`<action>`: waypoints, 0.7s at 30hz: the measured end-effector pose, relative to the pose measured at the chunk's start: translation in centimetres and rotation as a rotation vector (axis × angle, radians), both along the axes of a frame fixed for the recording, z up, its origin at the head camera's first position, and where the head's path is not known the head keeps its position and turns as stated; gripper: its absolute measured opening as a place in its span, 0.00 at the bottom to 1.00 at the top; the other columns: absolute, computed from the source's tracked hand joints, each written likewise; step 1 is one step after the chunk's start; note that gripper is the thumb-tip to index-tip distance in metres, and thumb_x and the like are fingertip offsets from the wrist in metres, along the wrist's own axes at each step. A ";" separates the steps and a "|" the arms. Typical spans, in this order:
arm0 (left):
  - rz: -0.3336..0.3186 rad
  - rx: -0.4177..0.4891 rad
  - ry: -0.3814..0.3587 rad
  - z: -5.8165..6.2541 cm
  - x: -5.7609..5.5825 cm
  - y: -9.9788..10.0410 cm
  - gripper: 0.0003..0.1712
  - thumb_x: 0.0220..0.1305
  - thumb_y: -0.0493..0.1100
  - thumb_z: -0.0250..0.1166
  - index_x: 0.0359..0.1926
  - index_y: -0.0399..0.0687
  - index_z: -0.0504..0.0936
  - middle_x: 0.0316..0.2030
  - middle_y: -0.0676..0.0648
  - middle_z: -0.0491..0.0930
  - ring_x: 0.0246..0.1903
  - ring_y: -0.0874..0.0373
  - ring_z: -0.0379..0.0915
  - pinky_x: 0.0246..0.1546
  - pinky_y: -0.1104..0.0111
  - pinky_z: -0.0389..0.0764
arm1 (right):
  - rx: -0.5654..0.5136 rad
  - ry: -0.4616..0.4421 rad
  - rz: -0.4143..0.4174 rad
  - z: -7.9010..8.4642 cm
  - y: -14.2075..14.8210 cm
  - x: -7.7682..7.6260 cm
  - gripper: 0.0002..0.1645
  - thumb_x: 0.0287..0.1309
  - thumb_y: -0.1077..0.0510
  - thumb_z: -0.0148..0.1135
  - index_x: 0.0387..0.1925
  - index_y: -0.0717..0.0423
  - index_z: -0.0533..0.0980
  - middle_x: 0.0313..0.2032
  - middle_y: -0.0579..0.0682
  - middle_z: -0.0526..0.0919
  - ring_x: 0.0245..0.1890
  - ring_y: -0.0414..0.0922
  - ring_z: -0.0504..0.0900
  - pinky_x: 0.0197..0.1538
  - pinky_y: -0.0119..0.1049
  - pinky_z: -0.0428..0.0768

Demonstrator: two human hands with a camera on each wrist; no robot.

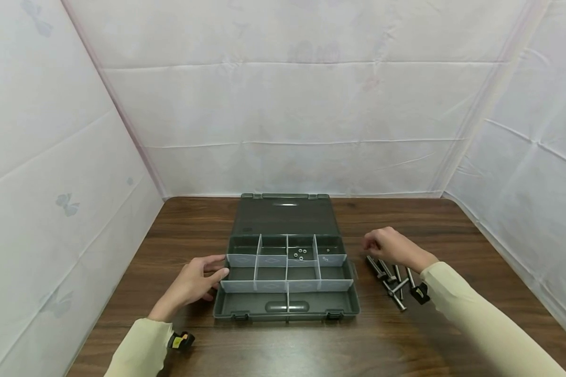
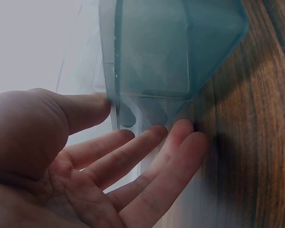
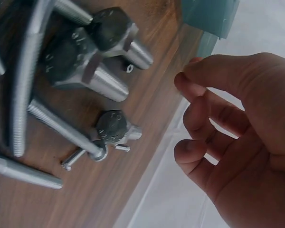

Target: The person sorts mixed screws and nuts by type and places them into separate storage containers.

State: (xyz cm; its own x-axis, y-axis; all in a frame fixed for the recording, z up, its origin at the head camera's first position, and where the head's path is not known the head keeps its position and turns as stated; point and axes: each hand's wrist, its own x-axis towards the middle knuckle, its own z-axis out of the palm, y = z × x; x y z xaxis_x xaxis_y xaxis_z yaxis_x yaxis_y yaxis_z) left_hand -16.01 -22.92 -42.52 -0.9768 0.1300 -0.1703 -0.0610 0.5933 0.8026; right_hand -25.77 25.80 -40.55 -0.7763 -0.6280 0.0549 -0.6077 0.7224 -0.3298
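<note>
A dark translucent compartment box [image 1: 286, 317] lies with its lid [image 1: 285, 215] folded back. Small silver rings [image 1: 295, 255] sit in its two right back compartments. My left hand [image 1: 195, 280] touches the box's left side; in the left wrist view, its thumb meets the rim and its extended fingers are against or close to the wall. To the right of the box, my right hand [image 1: 391, 247] hovers above several metal bolts [image 1: 396, 299], thumb and index finger close together and the other fingers bent. Whether something tiny sits between those fingertips is hidden.
Large hex-head bolts [image 3: 69, 57] and thinner screws [image 3: 64, 126] lie jumbled on the wooden table [image 1: 283, 351]. A tiny ring [image 3: 129, 68] lies beside them. White sheeting [image 1: 287, 104] walls off the back and both sides.
</note>
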 end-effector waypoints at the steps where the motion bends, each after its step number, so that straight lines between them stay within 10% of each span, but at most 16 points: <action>1: -0.001 0.000 0.000 0.0 0.0 0.0 0.31 0.74 0.44 0.64 0.72 0.35 0.70 0.60 0.29 0.78 0.36 0.53 0.84 0.27 0.59 0.87 | 0.006 -0.006 -0.005 0.0 0.1 0.0 0.12 0.63 0.72 0.60 0.36 0.55 0.85 0.31 0.44 0.85 0.27 0.33 0.76 0.32 0.35 0.79; 21: -0.007 0.004 0.012 0.0 0.0 0.0 0.32 0.75 0.45 0.64 0.72 0.35 0.70 0.60 0.28 0.78 0.36 0.53 0.85 0.27 0.59 0.87 | 0.039 -0.050 0.041 -1.8 0.9 -0.1 0.10 0.60 0.69 0.71 0.31 0.51 0.82 0.24 0.39 0.76 0.23 0.32 0.70 0.27 0.32 0.73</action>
State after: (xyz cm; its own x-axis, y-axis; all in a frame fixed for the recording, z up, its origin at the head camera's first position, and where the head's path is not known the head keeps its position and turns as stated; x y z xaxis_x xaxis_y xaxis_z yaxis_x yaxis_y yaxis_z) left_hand -16.01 -22.87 -42.50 -0.9777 0.1378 -0.1584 -0.0474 0.5904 0.8057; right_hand -25.91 26.70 -42.32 -0.7512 -0.6600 -0.0085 -0.6205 0.7105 -0.3320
